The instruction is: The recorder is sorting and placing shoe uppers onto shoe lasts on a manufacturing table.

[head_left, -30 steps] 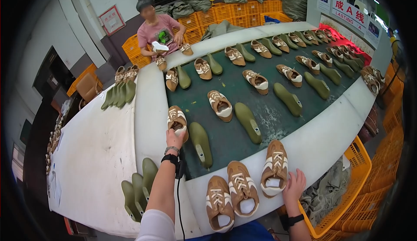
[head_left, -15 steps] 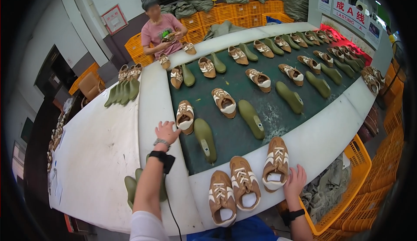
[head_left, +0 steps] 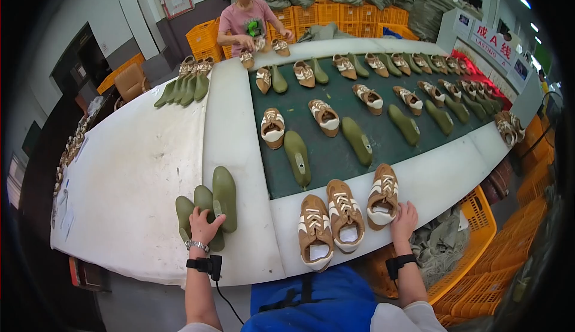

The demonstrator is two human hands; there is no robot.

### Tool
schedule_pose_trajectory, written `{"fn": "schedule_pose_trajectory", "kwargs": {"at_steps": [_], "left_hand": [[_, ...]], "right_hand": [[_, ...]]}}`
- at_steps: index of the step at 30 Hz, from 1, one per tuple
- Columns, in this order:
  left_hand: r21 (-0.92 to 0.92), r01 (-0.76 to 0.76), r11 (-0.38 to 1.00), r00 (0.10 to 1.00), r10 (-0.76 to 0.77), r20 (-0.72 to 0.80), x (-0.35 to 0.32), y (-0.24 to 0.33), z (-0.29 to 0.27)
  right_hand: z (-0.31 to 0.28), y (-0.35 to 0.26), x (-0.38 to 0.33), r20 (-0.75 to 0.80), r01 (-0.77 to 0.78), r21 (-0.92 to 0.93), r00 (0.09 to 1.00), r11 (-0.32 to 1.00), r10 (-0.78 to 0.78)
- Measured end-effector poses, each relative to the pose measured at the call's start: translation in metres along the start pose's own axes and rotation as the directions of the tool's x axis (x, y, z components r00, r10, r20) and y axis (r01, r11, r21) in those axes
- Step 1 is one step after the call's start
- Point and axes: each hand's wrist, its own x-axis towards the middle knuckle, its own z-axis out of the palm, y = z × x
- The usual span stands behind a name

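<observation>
Near the left front of the white tabletop, my left hand (head_left: 205,226) lies over three olive-green shoe lasts. Its fingers and thumb are spread across the heel end of the middle last (head_left: 203,197); the right-hand last (head_left: 224,191) leans beside it, and the left last (head_left: 184,209) is partly covered. My right hand (head_left: 404,219) rests with extended fingers against the heel side of a brown-and-white sneaker (head_left: 383,191) on the near white ledge. Two similar laced sneakers, the middle one (head_left: 345,212) and the left one (head_left: 315,230), stand close together to its left.
A dark green conveyor belt (head_left: 287,176) carries rows of sneakers and green lasts. Across it, a person in a pink shirt (head_left: 248,20) handles sneakers. Several lasts (head_left: 185,86) lie at the table's far left. A yellow crate (head_left: 473,236) with grey cloth stands right.
My left hand has moved from beside a belt sneaker down and left onto the lasts. My right hand stays by the sneaker. Across the belt, the person has lowered a sneaker to the ledge.
</observation>
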Motion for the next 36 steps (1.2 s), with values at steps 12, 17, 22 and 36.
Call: {"fn": "schedule_pose_trajectory", "kwargs": {"at_steps": [12, 17, 22, 36], "left_hand": [[-0.072, -0.074, 0.995, 0.967, 0.054, -0.248, 0.027, 0.055, 0.032], [-0.113, -0.206, 0.972, 0.977, 0.198, -0.081, 0.038, 0.059, 0.032], [-0.075, -0.290, 0.954, 0.954, 0.282, -0.100, 0.009, 0.082, 0.040], [-0.080, -0.373, 0.924, 0.919, 0.357, -0.166, -0.035, 0.100, 0.049]], "right_hand": [[0.000, 0.005, -0.007, -0.057, -0.012, -0.017, 0.998, 1.000, 0.011], [0.002, 0.004, -0.005, -0.065, -0.005, -0.009, 0.998, 1.000, 0.005], [0.004, 0.002, -0.006, -0.087, 0.003, -0.012, 0.996, 1.000, -0.004], [-0.087, -0.027, 0.128, 0.089, 0.109, 0.321, 0.986, 0.941, -0.144]]}}
